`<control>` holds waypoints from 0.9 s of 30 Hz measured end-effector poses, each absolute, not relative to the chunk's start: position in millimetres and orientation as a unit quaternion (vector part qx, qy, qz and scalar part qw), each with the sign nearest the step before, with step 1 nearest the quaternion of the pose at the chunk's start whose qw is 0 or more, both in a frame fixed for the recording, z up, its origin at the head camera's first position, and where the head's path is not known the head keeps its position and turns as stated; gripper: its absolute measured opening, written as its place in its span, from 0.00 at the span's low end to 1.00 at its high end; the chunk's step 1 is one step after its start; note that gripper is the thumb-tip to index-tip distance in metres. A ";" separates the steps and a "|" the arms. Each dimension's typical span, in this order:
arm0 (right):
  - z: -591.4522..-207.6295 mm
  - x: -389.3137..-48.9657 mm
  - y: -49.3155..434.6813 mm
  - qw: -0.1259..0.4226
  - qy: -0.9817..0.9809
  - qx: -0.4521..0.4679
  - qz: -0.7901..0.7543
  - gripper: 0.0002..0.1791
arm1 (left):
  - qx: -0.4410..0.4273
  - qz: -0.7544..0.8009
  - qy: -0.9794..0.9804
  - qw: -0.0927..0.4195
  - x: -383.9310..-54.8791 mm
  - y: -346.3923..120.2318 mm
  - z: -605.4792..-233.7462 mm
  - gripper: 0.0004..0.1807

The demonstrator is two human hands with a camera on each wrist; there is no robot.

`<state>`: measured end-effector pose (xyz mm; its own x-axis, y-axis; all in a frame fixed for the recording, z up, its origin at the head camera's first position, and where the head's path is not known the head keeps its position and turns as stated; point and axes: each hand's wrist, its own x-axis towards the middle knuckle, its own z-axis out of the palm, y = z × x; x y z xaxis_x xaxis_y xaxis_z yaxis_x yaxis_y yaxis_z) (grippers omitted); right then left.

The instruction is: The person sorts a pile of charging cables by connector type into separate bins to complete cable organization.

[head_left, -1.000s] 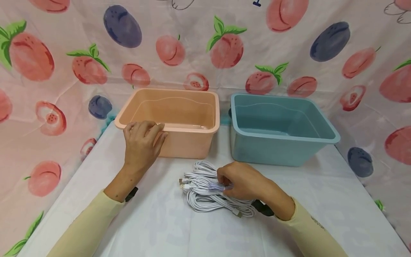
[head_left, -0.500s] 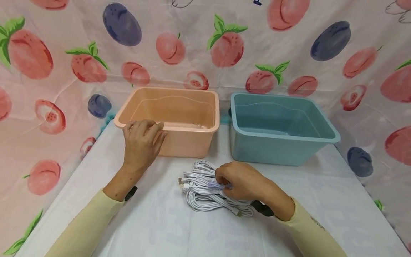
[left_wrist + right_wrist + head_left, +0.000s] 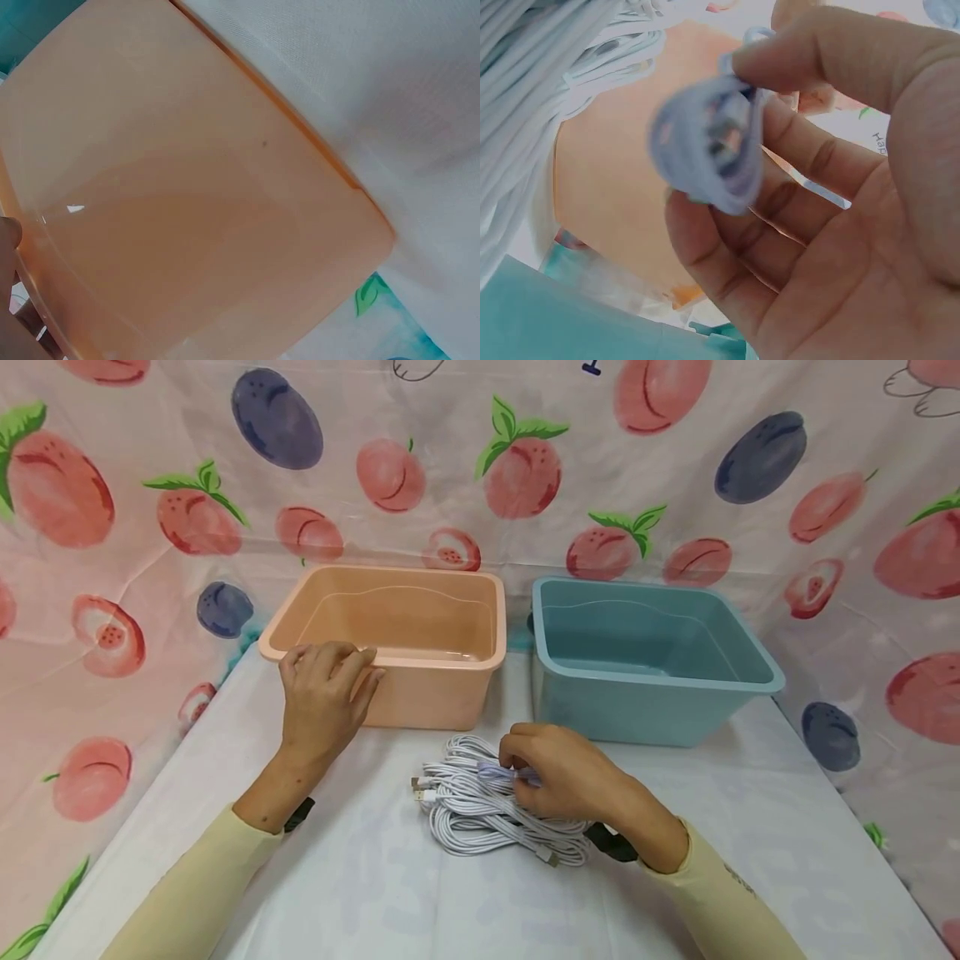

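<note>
My right hand (image 3: 566,772) pinches a small coiled lavender cable (image 3: 495,770) between thumb and fingers, close over a pile of white cables (image 3: 480,814). In the right wrist view the lavender coil (image 3: 705,146) looks blurred, with the thumb (image 3: 780,64) at its top and the other fingers below. Several bundled white cables lie on the table, and metal USB plugs (image 3: 423,789) stick out at the pile's left. My left hand (image 3: 318,702) grips the front rim of the peach bin (image 3: 435,697), fingers over the edge and thumb in front. Its fingers show only partly in the left wrist view.
A blue-green bin (image 3: 637,710) stands right of the peach one, a narrow gap between them. No contents show in either bin. White cloth (image 3: 360,877) covers the table, and a fruit-print curtain (image 3: 450,427) hangs close behind and at both sides.
My right hand has risen slightly with the lavender cable, which now shows more plainly above the white pile. My left hand stays on the peach rim. The head view has shifted a little.
</note>
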<state>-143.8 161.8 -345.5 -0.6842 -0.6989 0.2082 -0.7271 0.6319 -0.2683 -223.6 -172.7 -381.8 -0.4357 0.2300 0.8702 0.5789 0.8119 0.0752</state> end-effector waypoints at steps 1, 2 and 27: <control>-345.0 -143.9 161.4 0.047 -0.902 0.394 0.169 0.10 | -0.244 -0.185 -0.826 0.473 -223.5 -172.7 -381.9 0.14; -344.3 -144.0 161.2 0.050 -0.903 0.391 0.171 0.10 | -0.245 -0.186 -0.825 0.474 -223.5 -172.6 -381.9 0.14; -334.0 -149.5 156.3 0.142 -0.879 0.368 0.267 0.11 | -0.246 -0.189 -0.823 0.475 -223.0 -171.7 -382.8 0.14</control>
